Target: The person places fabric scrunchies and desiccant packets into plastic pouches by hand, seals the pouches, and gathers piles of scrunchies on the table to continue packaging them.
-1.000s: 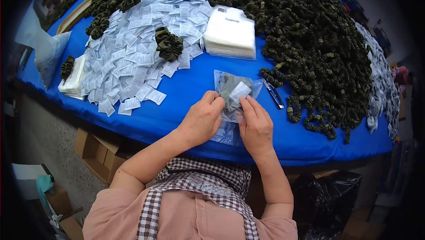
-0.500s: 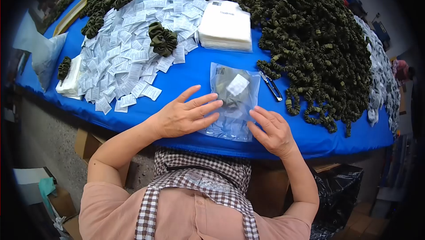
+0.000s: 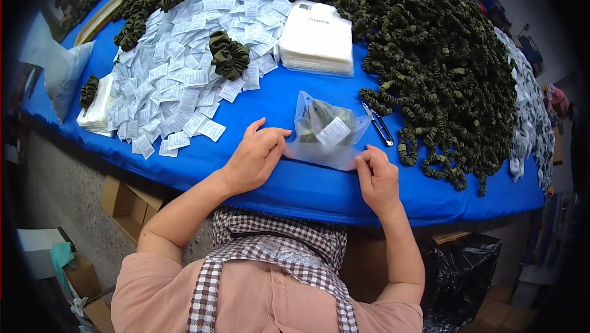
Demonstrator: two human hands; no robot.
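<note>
A clear plastic bag lies in front of me with a dark green scrunchie and a small printed white packet inside. My left hand pinches the bag's near left corner. At the near right corner, the fingertips of my right hand are closed on the plastic. Between the hands the near part of the bag is raised and slightly blurred. Thread snips lie just right of the bag.
A stack of plastic bags stands beyond the bag. Many white packets are heaped left, with a loose scrunchie on top. A large pile of scrunchies covers the right and back. The blue table's near edge is at my waist.
Both hands have gone from spread fingers beside the bag to pinching its near corners. The bag's near part, flat before, is now lifted and folded, and the bag looks shorter.
</note>
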